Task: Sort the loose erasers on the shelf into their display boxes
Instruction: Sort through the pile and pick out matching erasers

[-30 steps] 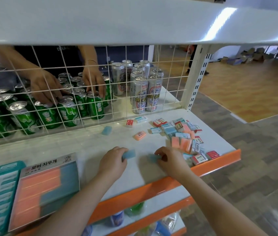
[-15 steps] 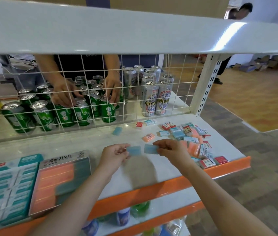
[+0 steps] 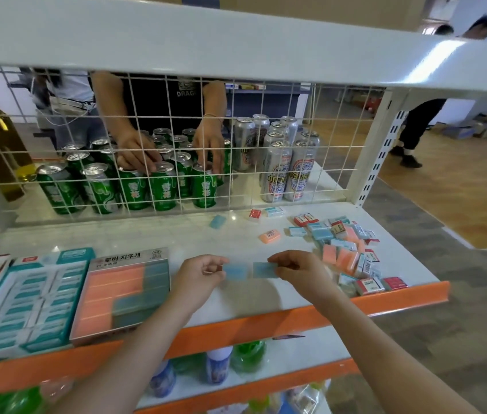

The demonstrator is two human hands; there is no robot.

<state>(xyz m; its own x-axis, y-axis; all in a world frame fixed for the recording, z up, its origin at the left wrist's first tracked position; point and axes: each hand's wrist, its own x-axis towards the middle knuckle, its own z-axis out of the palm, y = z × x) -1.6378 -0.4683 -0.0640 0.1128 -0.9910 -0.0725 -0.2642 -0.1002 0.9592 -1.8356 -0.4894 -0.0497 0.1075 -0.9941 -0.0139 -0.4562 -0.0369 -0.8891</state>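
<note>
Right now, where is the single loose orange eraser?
In the head view, the orange eraser lies alone mid-shelf, left of the eraser pile and beyond the right hand.

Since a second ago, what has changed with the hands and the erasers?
Both hands lifted off the shelf: the left hand and the right hand each raised a blue eraser, left one, right one, and now hold them up side by side. The pile of loose erasers and the display boxes stayed put.
</note>
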